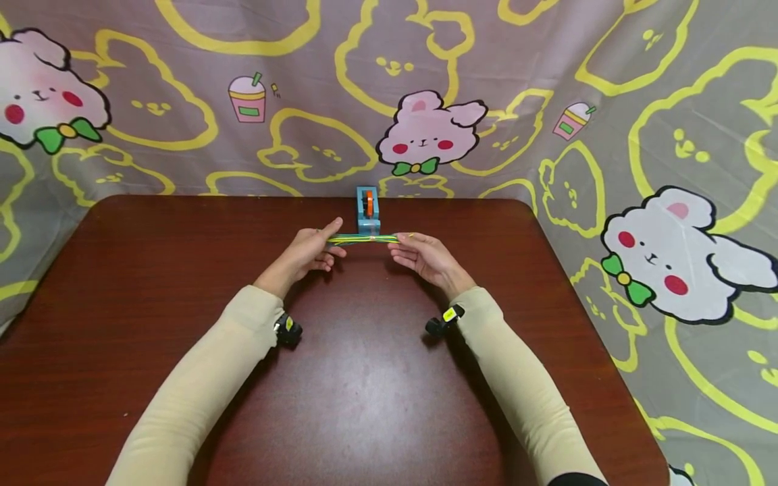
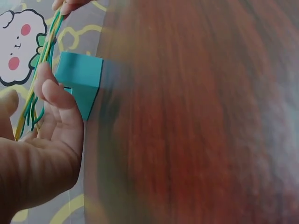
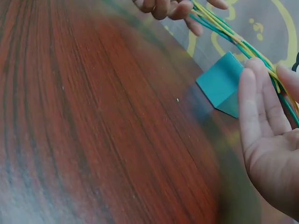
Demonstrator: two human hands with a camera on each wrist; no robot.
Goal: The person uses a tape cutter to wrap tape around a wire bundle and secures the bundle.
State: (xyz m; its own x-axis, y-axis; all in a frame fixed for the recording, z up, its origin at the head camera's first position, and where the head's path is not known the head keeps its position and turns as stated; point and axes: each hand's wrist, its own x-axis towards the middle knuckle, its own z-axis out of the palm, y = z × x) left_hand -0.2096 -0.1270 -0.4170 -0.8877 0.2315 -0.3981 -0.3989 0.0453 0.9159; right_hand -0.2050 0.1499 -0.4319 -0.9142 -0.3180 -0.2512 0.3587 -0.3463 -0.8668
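Note:
A thin bundle of yellow and green wires [image 1: 358, 239] stretches level between both hands, above the table in front of the dispenser. My left hand [image 1: 308, 251] pinches its left end between thumb and fingers. The other end is pinched by my right hand [image 1: 427, 258], thumb on top. In the left wrist view, loose green loops of the wires [image 2: 48, 39] hang by the left palm. A small pale band shows around the wires [image 3: 235, 38] near their middle in the right wrist view. Just behind the bundle stands a blue tape dispenser [image 1: 361, 210] with an orange reel.
The dark reddish wooden table [image 1: 358, 378] has rounded far corners. A grey curtain [image 1: 316, 81] with yellow outlines and cartoon rabbits rises along its back and right side. Small black cameras [image 1: 288, 331] sit at both wrists.

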